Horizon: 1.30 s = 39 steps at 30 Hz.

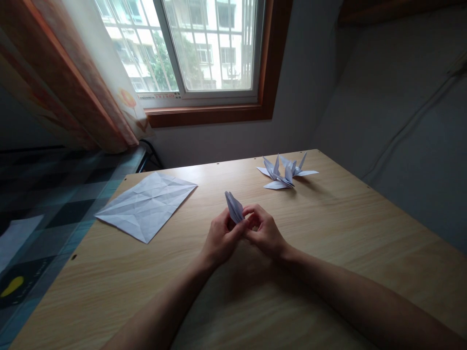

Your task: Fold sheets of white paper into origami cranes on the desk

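Note:
A small piece of folded white paper [234,206] stands up between my two hands above the middle of the table, its layered points tilted up and to the left. My left hand [222,237] is closed around its lower left side, with the thumb laid across the front. From the right, my right hand [266,232] pinches the paper's lower end, thumb and forefinger bent into a ring. The fingertips meet there and hide the bottom of the fold.
Several folded paper cranes [284,174] are grouped at the back right of the wooden table [346,233]. A creased sheet of paper [151,201] lies flat at the left. Beyond the left edge is a checked cloth [73,209]; a window [215,48] is ahead.

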Motion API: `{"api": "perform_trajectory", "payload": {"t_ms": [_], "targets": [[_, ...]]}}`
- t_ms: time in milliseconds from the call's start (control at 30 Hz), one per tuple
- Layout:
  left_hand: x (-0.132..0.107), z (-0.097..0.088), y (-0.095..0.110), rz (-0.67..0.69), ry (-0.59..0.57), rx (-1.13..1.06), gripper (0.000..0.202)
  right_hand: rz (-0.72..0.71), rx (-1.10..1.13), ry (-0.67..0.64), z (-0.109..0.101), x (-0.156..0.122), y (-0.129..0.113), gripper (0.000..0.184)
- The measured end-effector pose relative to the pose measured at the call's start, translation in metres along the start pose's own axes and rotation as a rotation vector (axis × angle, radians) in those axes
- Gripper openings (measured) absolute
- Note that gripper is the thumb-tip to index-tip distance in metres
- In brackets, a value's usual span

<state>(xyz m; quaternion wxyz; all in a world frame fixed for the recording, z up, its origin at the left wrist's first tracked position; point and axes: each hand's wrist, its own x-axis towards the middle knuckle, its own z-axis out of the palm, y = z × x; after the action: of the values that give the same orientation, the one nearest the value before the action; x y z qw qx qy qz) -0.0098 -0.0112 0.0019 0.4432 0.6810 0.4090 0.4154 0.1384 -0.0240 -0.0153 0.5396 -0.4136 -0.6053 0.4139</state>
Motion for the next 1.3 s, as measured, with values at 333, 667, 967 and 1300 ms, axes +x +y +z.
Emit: {"api": "perform_trajectory", "payload": {"t_ms": [333,667,967,1300], "targets": [[0.003,-0.001,-0.007,-0.03,0.029,-0.14,0.04,0.076,0.202,-0.027,-0.002,0.003,0.005,0.039],[0.005,0.001,-0.005,-0.072,0.236,-0.279,0.028,0.164,0.279,0.078,-0.003,0.005,0.003,0.034],[0.0,0.005,-0.003,-0.065,0.246,-0.359,0.046,0.147,0.248,0.105,-0.001,0.002,0.003,0.031],[0.004,-0.002,-0.001,-0.164,0.141,-0.55,0.056,-0.007,-0.032,-0.032,-0.002,-0.01,-0.002,0.024]]}}
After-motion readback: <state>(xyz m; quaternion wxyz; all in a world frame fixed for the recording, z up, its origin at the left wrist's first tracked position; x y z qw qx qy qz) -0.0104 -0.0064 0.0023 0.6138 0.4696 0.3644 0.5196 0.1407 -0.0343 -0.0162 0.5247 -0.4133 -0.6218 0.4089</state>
